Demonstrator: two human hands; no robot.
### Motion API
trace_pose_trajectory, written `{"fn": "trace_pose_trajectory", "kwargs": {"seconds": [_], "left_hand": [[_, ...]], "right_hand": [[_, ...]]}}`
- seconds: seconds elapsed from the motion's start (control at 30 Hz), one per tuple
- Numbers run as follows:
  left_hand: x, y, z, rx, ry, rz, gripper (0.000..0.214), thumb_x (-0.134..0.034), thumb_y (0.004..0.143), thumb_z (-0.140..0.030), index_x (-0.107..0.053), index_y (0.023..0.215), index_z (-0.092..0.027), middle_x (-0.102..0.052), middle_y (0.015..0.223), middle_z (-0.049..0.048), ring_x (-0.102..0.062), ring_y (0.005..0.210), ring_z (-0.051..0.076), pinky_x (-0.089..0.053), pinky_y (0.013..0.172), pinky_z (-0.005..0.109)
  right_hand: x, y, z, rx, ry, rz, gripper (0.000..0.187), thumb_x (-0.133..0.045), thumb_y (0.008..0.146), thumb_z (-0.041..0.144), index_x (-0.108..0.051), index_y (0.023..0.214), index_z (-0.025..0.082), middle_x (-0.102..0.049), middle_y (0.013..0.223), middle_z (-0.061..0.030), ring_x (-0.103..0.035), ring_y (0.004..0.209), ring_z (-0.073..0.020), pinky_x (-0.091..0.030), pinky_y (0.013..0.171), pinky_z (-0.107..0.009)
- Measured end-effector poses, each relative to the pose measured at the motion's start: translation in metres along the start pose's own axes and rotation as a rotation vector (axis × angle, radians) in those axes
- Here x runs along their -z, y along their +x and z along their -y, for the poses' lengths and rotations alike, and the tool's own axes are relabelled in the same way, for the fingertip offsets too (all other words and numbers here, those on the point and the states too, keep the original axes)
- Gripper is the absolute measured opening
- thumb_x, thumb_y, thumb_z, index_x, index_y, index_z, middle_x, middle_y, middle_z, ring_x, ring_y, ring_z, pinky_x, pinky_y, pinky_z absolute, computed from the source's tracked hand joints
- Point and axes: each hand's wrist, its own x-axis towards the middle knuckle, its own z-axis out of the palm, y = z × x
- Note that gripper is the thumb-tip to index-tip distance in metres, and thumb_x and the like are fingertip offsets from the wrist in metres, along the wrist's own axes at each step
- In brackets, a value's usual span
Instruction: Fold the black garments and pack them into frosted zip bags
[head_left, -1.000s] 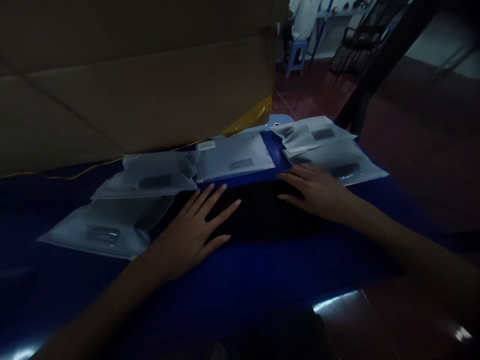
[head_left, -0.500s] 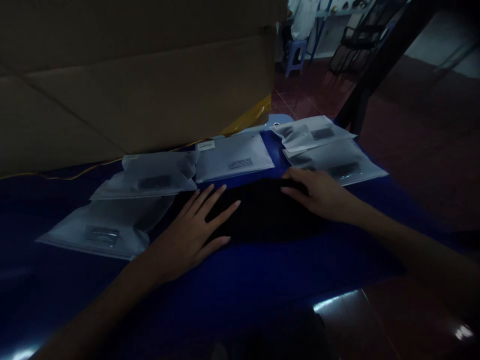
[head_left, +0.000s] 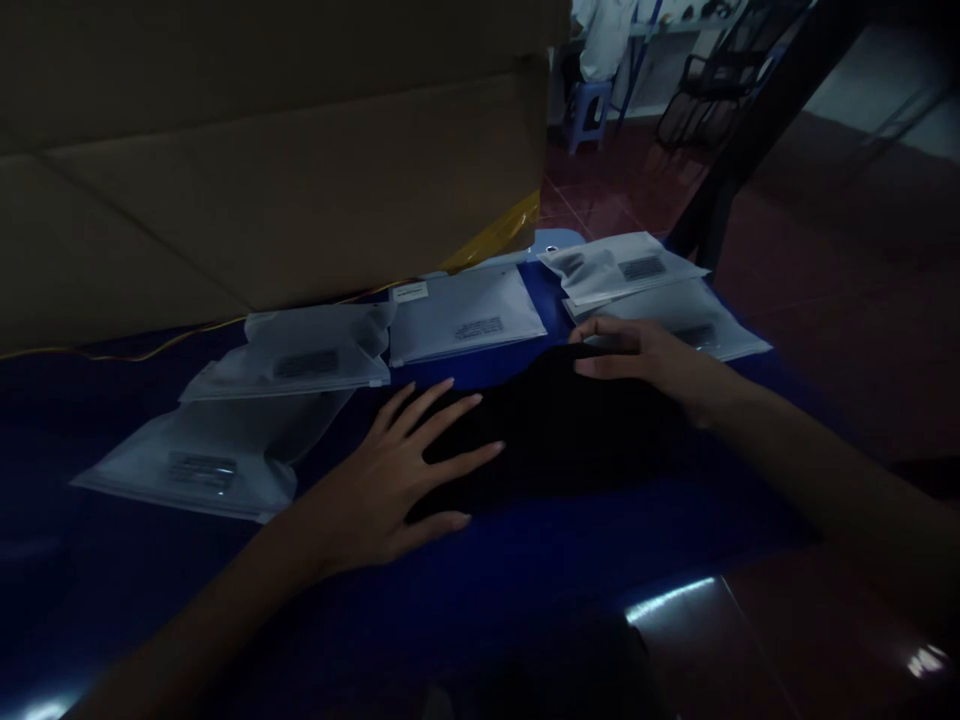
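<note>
A piece of black cloth [head_left: 540, 440] lies on the blue tabletop [head_left: 450, 600]; its folds are lost in the dark. My left hand [head_left: 397, 470] rests on its left part, palm down with the fingers spread. At the far right edge of the cloth, my right hand [head_left: 637, 365] has its thumb and fingers closed on the fabric, which rises slightly there. Behind my left hand are two overlapping frosted zip bags, a nearer one [head_left: 217, 460] and a farther one [head_left: 307, 350]. Beyond the cloth lies another frosted bag [head_left: 469, 310] with printed text.
Two more frosted bags overlap at the back right, the upper bag [head_left: 630, 265] covering part of the lower. A large cardboard box [head_left: 285, 190] with yellow tape stands along the back. A dark slanted post [head_left: 750, 150] rises at right. Farther off, a person sits on a blue stool [head_left: 589, 110].
My left hand has slid a little rightward over the cloth. My right hand has moved slightly up and away, and the cloth's far right edge is raised and bunched.
</note>
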Motion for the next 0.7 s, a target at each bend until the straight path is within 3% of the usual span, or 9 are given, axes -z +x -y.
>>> {"fn": "trace_pose_trajectory", "kwargs": {"seconds": [0.17, 0.3, 0.4, 0.5, 0.6, 0.7], "left_hand": [[-0.004, 0.006, -0.009, 0.044, -0.067, -0.036, 0.069, -0.056, 0.100, -0.060, -0.029, 0.162, -0.043, -0.020, 0.174, 0.0035, -0.017, 0.158, 0.045, -0.016, 0.122, 0.077], [-0.005, 0.007, -0.012, 0.088, -0.291, -0.153, 0.070, -0.034, 0.105, -0.067, -0.016, 0.166, -0.037, -0.022, 0.174, 0.0031, -0.017, 0.160, 0.037, -0.016, 0.128, 0.066], [-0.007, 0.005, -0.011, 0.116, -0.528, -0.309, 0.081, -0.025, 0.102, -0.076, -0.006, 0.168, -0.034, -0.013, 0.176, 0.0030, -0.018, 0.160, 0.034, -0.022, 0.130, 0.057], [-0.010, 0.005, -0.010, 0.152, -0.672, -0.422, 0.094, -0.027, 0.096, -0.084, 0.004, 0.167, -0.032, -0.011, 0.176, 0.0064, -0.019, 0.160, 0.034, -0.025, 0.129, 0.056], [-0.010, 0.008, -0.010, 0.214, -0.590, -0.437, 0.091, -0.048, 0.100, -0.069, 0.004, 0.167, -0.035, -0.015, 0.174, 0.0093, -0.027, 0.157, 0.034, -0.032, 0.126, 0.057], [-0.008, 0.011, -0.008, 0.258, -0.376, -0.464, 0.068, -0.054, 0.105, -0.035, -0.021, 0.164, -0.038, -0.026, 0.170, 0.0070, -0.031, 0.156, 0.030, -0.034, 0.126, 0.057]], "right_hand": [[-0.015, -0.005, 0.000, 0.057, 0.168, 0.133, 0.046, -0.073, 0.088, 0.034, -0.058, 0.131, 0.027, -0.075, 0.114, -0.0076, -0.075, 0.092, -0.0234, -0.064, 0.080, -0.038], [-0.032, -0.010, -0.006, 0.182, 0.119, 0.176, 0.060, -0.056, 0.098, 0.039, -0.036, 0.154, 0.033, -0.070, 0.130, -0.0079, -0.073, 0.108, -0.0257, -0.062, 0.092, -0.044], [-0.047, -0.013, -0.015, 0.359, 0.024, 0.331, 0.070, -0.038, 0.103, 0.033, -0.005, 0.164, 0.035, -0.057, 0.151, -0.0106, -0.063, 0.130, -0.0252, -0.054, 0.105, -0.048], [-0.059, -0.015, -0.021, 0.430, -0.146, 0.499, 0.086, -0.042, 0.101, 0.026, 0.018, 0.163, 0.035, -0.029, 0.170, -0.0124, -0.040, 0.152, -0.0230, -0.043, 0.116, -0.049], [-0.062, -0.019, -0.022, 0.483, -0.262, 0.545, 0.089, -0.046, 0.102, 0.024, 0.017, 0.163, 0.039, -0.007, 0.176, -0.0078, -0.019, 0.160, -0.0205, -0.036, 0.121, -0.050], [-0.060, -0.019, -0.023, 0.609, -0.273, 0.466, 0.077, -0.046, 0.105, 0.025, 0.000, 0.165, 0.040, -0.012, 0.176, -0.0046, -0.020, 0.160, -0.0195, -0.034, 0.124, -0.047]]}}
